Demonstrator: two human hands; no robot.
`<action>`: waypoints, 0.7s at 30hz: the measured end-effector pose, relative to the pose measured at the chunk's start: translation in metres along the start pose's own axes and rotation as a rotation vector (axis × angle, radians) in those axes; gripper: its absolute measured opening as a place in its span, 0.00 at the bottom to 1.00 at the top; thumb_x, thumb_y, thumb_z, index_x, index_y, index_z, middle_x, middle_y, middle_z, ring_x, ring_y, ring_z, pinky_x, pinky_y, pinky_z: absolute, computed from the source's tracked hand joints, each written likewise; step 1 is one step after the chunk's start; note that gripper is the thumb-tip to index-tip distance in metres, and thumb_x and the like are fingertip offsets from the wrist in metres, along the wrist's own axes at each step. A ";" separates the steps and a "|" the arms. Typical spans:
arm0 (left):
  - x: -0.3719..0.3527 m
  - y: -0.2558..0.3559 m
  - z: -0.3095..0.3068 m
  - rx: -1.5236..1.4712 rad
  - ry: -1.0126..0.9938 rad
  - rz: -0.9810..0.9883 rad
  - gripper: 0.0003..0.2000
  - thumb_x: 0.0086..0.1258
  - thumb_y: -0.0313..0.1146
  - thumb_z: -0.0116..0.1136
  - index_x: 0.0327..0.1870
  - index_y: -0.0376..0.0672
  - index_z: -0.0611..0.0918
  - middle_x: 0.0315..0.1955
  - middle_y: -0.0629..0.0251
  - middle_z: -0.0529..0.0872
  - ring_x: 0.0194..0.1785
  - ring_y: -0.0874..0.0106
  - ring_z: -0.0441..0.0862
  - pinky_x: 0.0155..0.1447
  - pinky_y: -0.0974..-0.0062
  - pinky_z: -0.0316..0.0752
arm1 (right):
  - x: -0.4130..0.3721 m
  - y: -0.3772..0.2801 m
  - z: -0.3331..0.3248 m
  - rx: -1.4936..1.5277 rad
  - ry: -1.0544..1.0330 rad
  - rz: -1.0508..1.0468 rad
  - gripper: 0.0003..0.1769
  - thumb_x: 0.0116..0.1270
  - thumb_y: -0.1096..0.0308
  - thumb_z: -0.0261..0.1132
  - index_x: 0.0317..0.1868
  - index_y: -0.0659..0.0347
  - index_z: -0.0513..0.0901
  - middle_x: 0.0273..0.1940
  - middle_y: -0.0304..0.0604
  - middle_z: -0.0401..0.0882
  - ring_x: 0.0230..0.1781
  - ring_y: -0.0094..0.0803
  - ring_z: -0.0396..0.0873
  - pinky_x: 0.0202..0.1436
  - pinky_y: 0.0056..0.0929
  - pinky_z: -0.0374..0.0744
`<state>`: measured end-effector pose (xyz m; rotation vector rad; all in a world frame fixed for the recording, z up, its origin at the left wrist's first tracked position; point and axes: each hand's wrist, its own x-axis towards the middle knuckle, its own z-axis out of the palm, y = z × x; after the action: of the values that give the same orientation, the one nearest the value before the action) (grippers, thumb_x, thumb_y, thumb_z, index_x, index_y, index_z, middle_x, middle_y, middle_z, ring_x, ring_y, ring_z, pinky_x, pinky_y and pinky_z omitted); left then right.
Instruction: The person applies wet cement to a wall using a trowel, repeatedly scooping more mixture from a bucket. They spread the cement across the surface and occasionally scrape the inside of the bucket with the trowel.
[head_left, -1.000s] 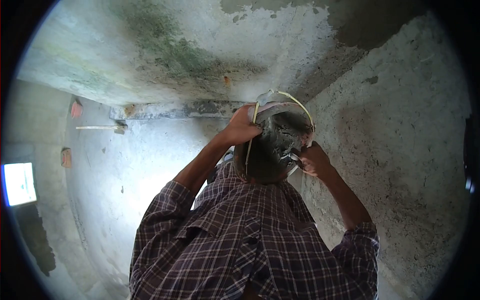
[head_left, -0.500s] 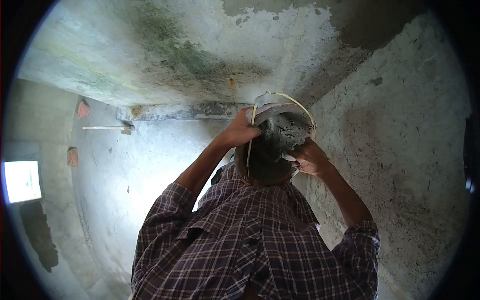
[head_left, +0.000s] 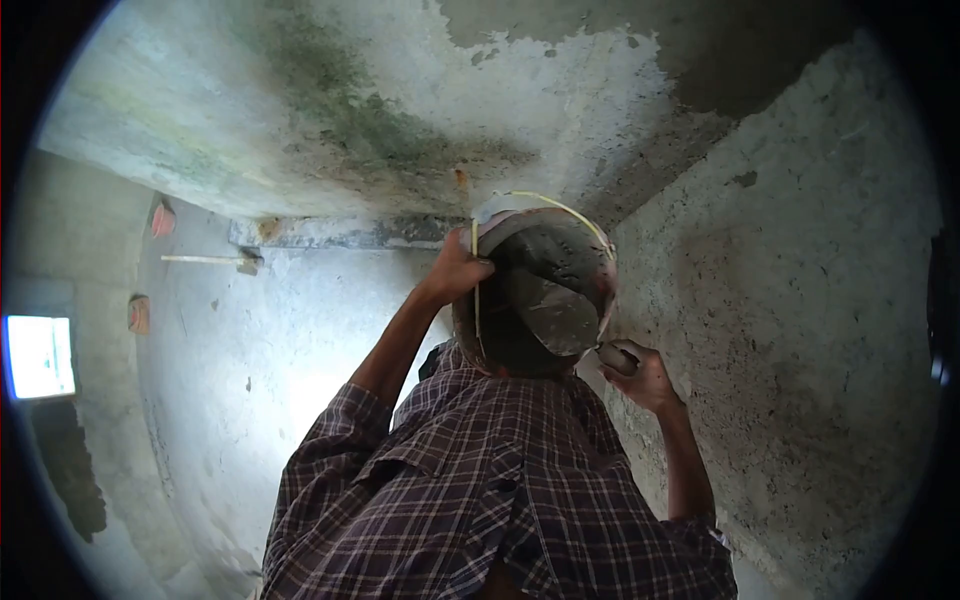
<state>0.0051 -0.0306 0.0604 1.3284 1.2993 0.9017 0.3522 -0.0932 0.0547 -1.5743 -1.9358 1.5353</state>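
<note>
In the head view, my left hand is closed on the left rim of a round bucket, held in front of my chest. A pale wire-like handle arches over its far side. Inside the bucket lies wet grey mortar. My right hand, just outside the lower right rim, is wrapped around the grip of a trowel. The trowel's broad blade reaches over the bucket's opening and is smeared with mortar.
Ahead rises a stained wall with a darker damp patch at top right. A rough wall stands close on my right. On the floor to the left lie a long-handled tool, a reddish object and a brick-like block.
My right hand has drawn back from inside the bucket, down and right, bringing the trowel blade into view. The bucket and my left hand have shifted slightly left.
</note>
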 end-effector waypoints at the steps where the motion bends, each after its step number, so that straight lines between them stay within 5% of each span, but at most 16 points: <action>1: 0.002 -0.002 0.001 0.001 -0.011 0.012 0.35 0.47 0.16 0.50 0.64 0.41 0.74 0.44 0.67 0.82 0.47 0.78 0.75 0.53 0.78 0.72 | -0.007 0.003 -0.004 -0.025 0.048 -0.048 0.19 0.58 0.67 0.73 0.48 0.63 0.81 0.39 0.46 0.84 0.38 0.29 0.83 0.43 0.29 0.85; 3: 0.005 -0.014 0.001 0.050 0.082 0.192 0.34 0.46 0.16 0.50 0.63 0.40 0.74 0.38 0.70 0.81 0.40 0.80 0.75 0.45 0.80 0.73 | -0.016 -0.002 -0.013 -0.048 0.109 -0.094 0.18 0.57 0.69 0.74 0.48 0.63 0.81 0.40 0.46 0.84 0.40 0.27 0.83 0.44 0.27 0.85; 8: 0.009 -0.023 -0.002 0.077 0.066 0.104 0.36 0.45 0.16 0.50 0.64 0.41 0.74 0.30 0.74 0.79 0.30 0.82 0.72 0.34 0.81 0.71 | -0.038 -0.028 -0.037 0.111 0.284 -0.214 0.19 0.55 0.73 0.75 0.48 0.63 0.81 0.40 0.42 0.83 0.41 0.27 0.82 0.47 0.26 0.84; 13: 0.015 -0.032 0.000 0.078 0.063 0.102 0.36 0.45 0.17 0.50 0.64 0.42 0.75 0.32 0.73 0.80 0.31 0.81 0.73 0.36 0.81 0.71 | -0.047 -0.051 -0.044 0.345 0.348 -0.171 0.18 0.58 0.67 0.74 0.47 0.62 0.81 0.35 0.38 0.82 0.36 0.24 0.80 0.40 0.25 0.83; 15: 0.020 -0.034 0.000 0.110 0.048 0.084 0.34 0.44 0.19 0.53 0.62 0.40 0.76 0.36 0.64 0.82 0.37 0.75 0.76 0.43 0.77 0.73 | -0.037 -0.020 -0.037 0.398 0.052 0.148 0.16 0.62 0.61 0.72 0.44 0.61 0.81 0.30 0.34 0.79 0.30 0.21 0.77 0.33 0.24 0.79; 16: 0.020 -0.033 0.000 0.119 0.036 0.056 0.33 0.44 0.21 0.55 0.61 0.39 0.76 0.39 0.57 0.83 0.43 0.70 0.79 0.50 0.73 0.74 | -0.034 -0.009 -0.024 0.434 0.122 0.102 0.15 0.64 0.59 0.70 0.44 0.60 0.81 0.29 0.33 0.78 0.29 0.20 0.75 0.31 0.23 0.77; 21: 0.024 -0.052 0.003 -0.051 0.064 0.066 0.28 0.44 0.20 0.55 0.54 0.32 0.78 0.39 0.59 0.84 0.43 0.69 0.79 0.49 0.71 0.75 | -0.015 -0.005 -0.019 0.499 0.249 -0.030 0.15 0.66 0.59 0.68 0.43 0.62 0.80 0.28 0.33 0.77 0.28 0.19 0.74 0.31 0.23 0.76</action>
<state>-0.0001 -0.0127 0.0060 1.3180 1.2792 1.0242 0.3686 -0.0945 0.0728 -1.4233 -1.3082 1.5642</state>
